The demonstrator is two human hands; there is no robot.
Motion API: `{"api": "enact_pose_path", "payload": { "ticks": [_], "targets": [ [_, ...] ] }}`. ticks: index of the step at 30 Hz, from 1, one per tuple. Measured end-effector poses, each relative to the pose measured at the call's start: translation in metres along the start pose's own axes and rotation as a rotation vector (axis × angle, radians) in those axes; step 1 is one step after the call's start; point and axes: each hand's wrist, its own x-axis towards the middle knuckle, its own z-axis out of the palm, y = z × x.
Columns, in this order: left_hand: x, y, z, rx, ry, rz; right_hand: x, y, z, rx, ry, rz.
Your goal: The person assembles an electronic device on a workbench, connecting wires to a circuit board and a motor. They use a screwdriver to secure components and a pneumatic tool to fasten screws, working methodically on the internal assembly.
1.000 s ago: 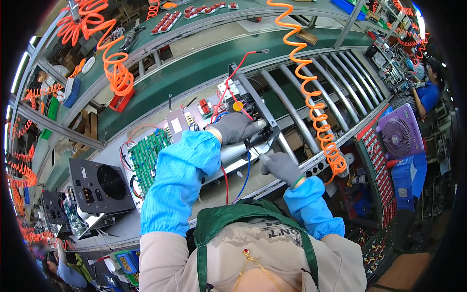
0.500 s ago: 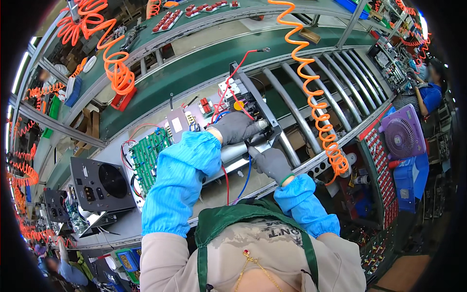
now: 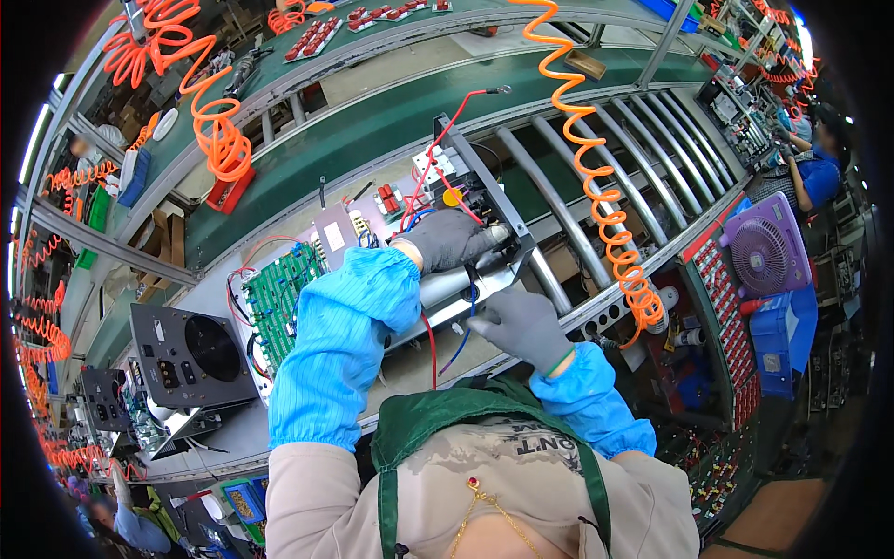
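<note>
Bent over an open metal chassis (image 3: 445, 291) lying on the bench (image 3: 410, 373), with a black frame (image 3: 480, 177) standing up at its far end. Has the left hand (image 3: 449, 239), grey-gloved and blue-sleeved, reaching over the chassis and curled down into its far end, just below the frame. Cannot tell whether those fingers pinch anything, since the back of the glove hides them. Keeps the right hand (image 3: 523, 326), gloved alike, at the near edge of the chassis with loosely spread fingers (image 3: 480, 321), holding nothing, forefinger pointing toward a blue wire (image 3: 464, 334) that hangs off that edge beside a red wire (image 3: 431, 340).

Judged as a wiring or seating step inside the chassis: pressing or steadying with the left, guiding loose leads with the right. Calls next for a sure pinch on one lead near its end and a clear path past the frame, without snagging the long red lead (image 3: 438, 149) rising above the chassis.

Left of the chassis, a green circuit board (image 3: 277, 300); further left, a black cased unit with a round fan opening (image 3: 191, 352). Right of the chassis, metal rollers (image 3: 559, 168), an orange coiled hose (image 3: 601, 205) hanging across them, then a purple fan (image 3: 764, 253). Far right of the chassis, another person in blue (image 3: 819, 175) at a separate station.
</note>
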Motion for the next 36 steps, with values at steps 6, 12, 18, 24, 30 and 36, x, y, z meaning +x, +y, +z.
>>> {"api": "enact_pose_path", "payload": {
  "ticks": [6, 12, 18, 24, 30, 36],
  "targets": [
    [-0.002, 0.008, -0.004, 0.013, 0.002, 0.010, -0.014, -0.021, -0.022, 0.139, 0.125, 0.001],
    [0.007, -0.010, 0.008, -0.005, 0.010, 0.049, -0.028, 0.020, 0.018, -0.127, -0.003, -0.067],
    [0.006, -0.005, 0.001, -0.009, -0.062, 0.020, -0.019, -0.005, -0.033, 0.173, 0.086, -0.056],
    [0.003, -0.003, 0.004, 0.032, -0.024, 0.038, -0.017, 0.013, -0.001, -0.003, -0.107, 0.163],
    [0.001, -0.004, 0.005, -0.005, 0.057, 0.073, -0.011, 0.002, -0.005, 0.317, -0.025, 0.063],
    [0.000, 0.008, -0.005, 0.007, -0.049, -0.004, 0.004, -0.010, -0.025, 0.334, -0.094, 0.241]
  ]
}}
